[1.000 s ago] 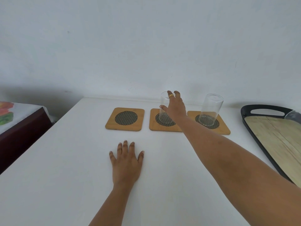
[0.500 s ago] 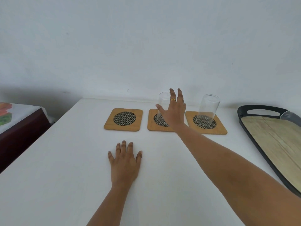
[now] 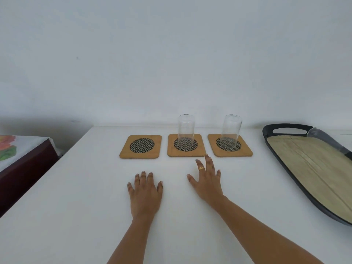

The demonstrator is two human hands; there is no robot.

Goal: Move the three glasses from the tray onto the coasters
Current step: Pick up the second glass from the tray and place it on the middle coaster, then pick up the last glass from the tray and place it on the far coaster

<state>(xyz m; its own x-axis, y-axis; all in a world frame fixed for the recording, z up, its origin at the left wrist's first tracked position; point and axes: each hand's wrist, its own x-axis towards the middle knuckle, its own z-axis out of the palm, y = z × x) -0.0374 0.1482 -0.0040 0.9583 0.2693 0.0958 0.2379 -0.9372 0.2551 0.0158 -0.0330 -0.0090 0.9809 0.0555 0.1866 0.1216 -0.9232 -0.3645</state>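
Three square wooden coasters with dark mesh centres lie in a row at the back of the white table. The left coaster (image 3: 141, 146) is bare. A clear glass (image 3: 186, 131) stands on the middle coaster (image 3: 186, 145), and another clear glass (image 3: 230, 131) stands on the right coaster (image 3: 229, 145). A third glass (image 3: 329, 142) lies on the black tray (image 3: 285, 127) at the right, partly cut off. My left hand (image 3: 145, 193) rests flat on the table, fingers apart. My right hand (image 3: 207, 180) hovers open just in front of the middle coaster, holding nothing.
The tray has a pale wood-grain floor and a handle slot at its far end. A wall stands right behind the coasters. Past the table's left edge is a dark red piece of furniture (image 3: 24, 168) under a flowered cloth.
My right hand has let go of the glass on the middle coaster and drawn back toward me. My left hand has stayed flat on the table.
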